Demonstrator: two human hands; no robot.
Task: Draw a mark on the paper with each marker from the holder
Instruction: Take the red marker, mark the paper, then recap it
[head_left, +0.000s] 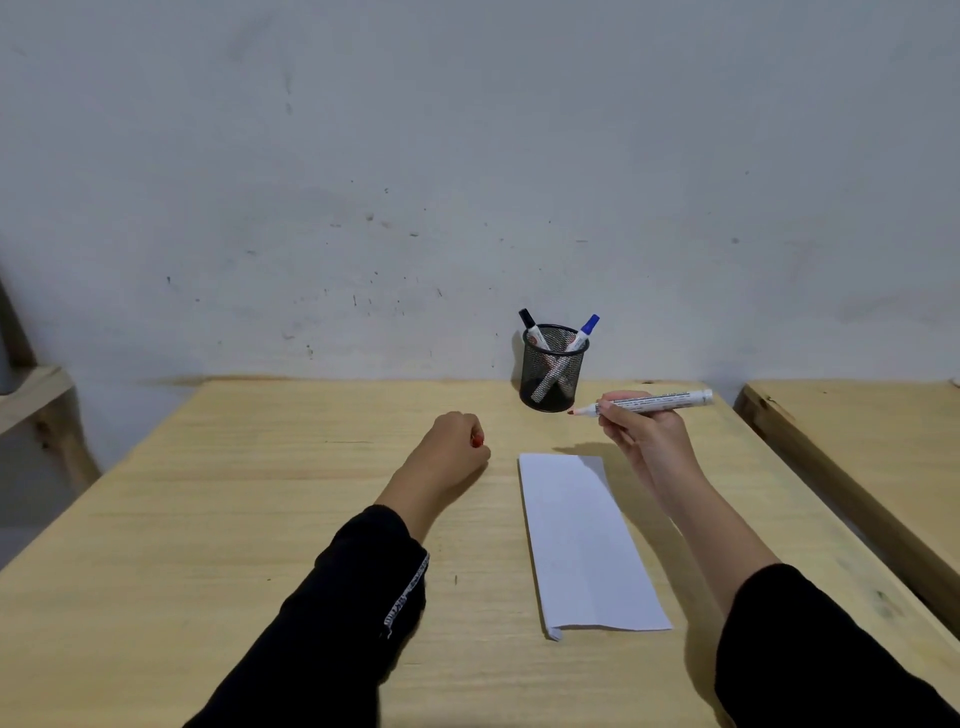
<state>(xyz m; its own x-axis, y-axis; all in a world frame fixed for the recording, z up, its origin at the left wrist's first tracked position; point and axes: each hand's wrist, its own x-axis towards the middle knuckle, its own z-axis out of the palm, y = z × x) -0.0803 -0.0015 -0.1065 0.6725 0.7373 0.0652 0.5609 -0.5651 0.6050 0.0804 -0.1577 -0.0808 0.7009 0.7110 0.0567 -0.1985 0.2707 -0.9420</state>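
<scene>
A black mesh holder (554, 370) stands at the far edge of the wooden table (260, 519). Inside it lean a black-capped marker (534, 330) and a blue-capped marker (582, 335), crossed. My right hand (644, 439) grips an uncapped red-tipped marker (654, 401), held level above the table with its tip pointing left, just in front of the holder. My left hand (452, 447) is closed on a red cap (477, 441), resting left of the paper. The white folded paper (584, 540) lies flat between my arms, blank as far as I can see.
A grey scuffed wall rises right behind the table. A second wooden table (857, 441) sits close at the right with a narrow gap. Part of a wooden frame (36, 395) shows at the left edge.
</scene>
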